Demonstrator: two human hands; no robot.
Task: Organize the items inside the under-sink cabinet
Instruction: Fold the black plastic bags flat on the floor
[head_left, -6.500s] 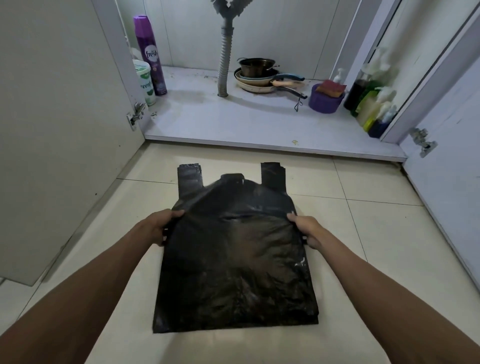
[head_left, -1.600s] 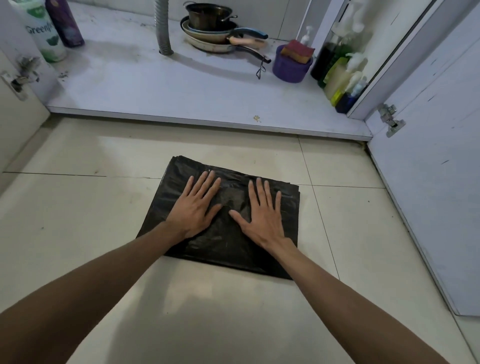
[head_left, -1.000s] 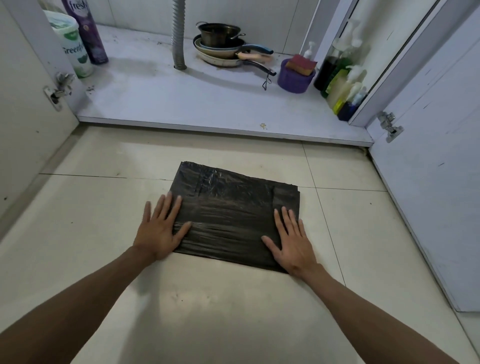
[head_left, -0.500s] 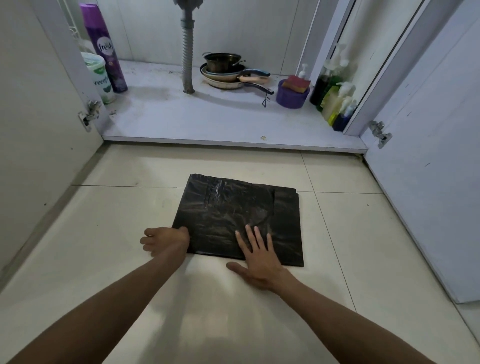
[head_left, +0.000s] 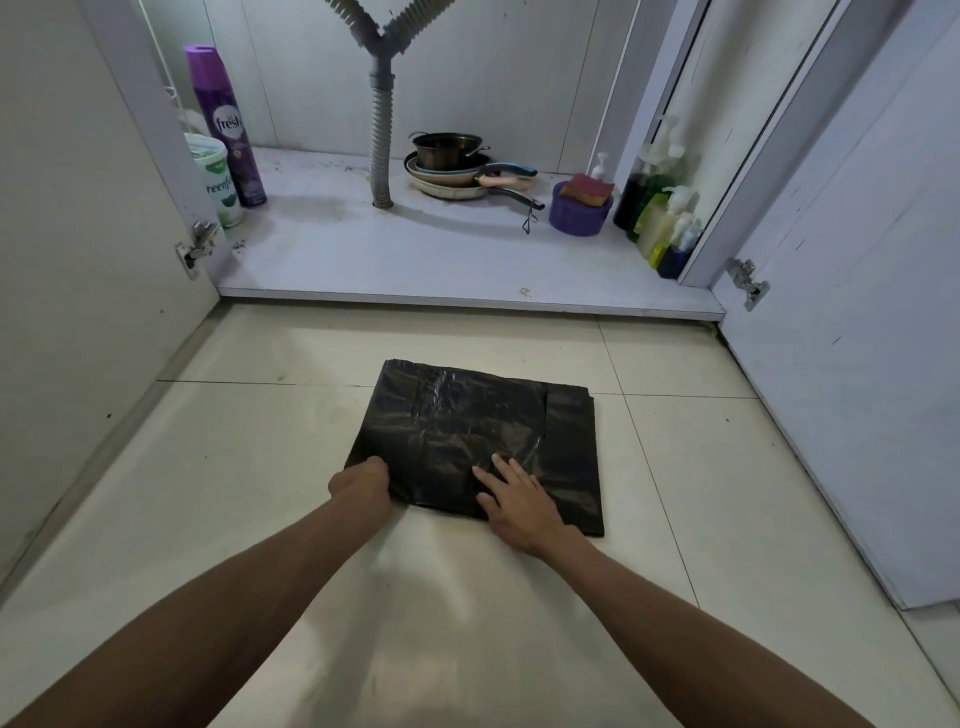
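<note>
A folded black plastic bag (head_left: 483, 431) lies flat on the tiled floor in front of the open under-sink cabinet (head_left: 441, 260). My left hand (head_left: 361, 480) curls over the bag's near left corner, its fingers tucked at the edge. My right hand (head_left: 517, 499) lies flat on the bag's near edge with the fingers spread, pressing it down.
Inside the cabinet stand a purple spray can (head_left: 226, 124) and a white tub (head_left: 215, 179) at the left, a drain hose (head_left: 382, 145), stacked pans (head_left: 457, 169), a purple bowl with a sponge (head_left: 579, 208) and several bottles (head_left: 660, 208) at the right. Both cabinet doors hang open.
The bag has been folded in half and smoothed. My left hand has gone from flat to curled on the near left corner; my right hand has shifted left along the near edge.
</note>
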